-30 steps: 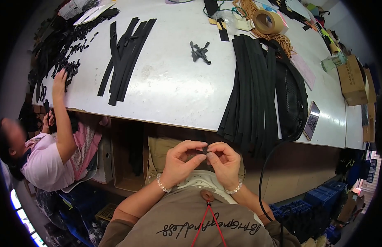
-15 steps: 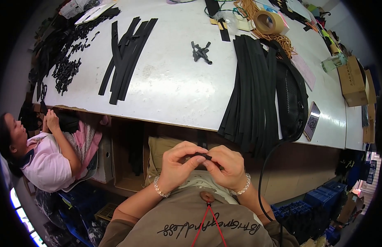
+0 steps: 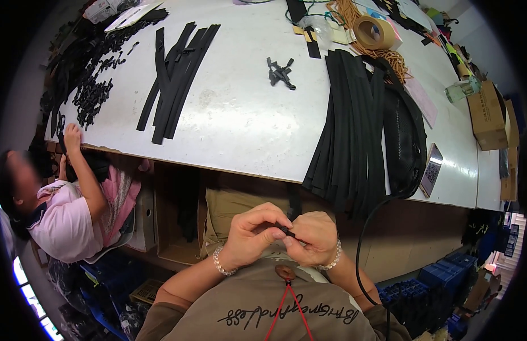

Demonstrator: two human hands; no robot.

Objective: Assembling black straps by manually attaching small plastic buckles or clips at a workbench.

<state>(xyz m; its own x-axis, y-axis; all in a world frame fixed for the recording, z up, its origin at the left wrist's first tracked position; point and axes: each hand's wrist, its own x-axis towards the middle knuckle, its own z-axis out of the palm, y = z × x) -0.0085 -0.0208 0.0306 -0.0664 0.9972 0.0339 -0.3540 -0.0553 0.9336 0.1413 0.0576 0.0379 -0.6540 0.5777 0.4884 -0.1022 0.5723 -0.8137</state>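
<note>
Close in front of my body, below the table edge, my left hand (image 3: 255, 234) and my right hand (image 3: 313, 238) meet, both with fingers pinched. Between them is the end of a black zipper tape (image 3: 295, 204), with a small dark piece (image 3: 284, 230) at the fingertips that looks like a zipper slider. More of the tape shows beyond my fingers, toward the table. My fingers partly hide the held piece. Ahead on the white table (image 3: 241, 125) lies a small heap of black zipper pulls (image 3: 281, 74). A thick bundle of black zipper tapes (image 3: 349, 131) hangs over the edge to the right.
More tapes (image 3: 181, 79) and many scattered black pulls (image 3: 93, 99) lie left. A black bag (image 3: 403, 136), phone (image 3: 431, 170), tape roll (image 3: 374, 32) and carton (image 3: 486, 116) are right. A black cable (image 3: 363, 250) runs beside my right arm. A co-worker (image 3: 64, 221) sits left.
Both hands have shifted slightly lower, and my right hand has turned inward. More tape shows beyond the fingers. The co-worker's hand has risen to the table edge.
</note>
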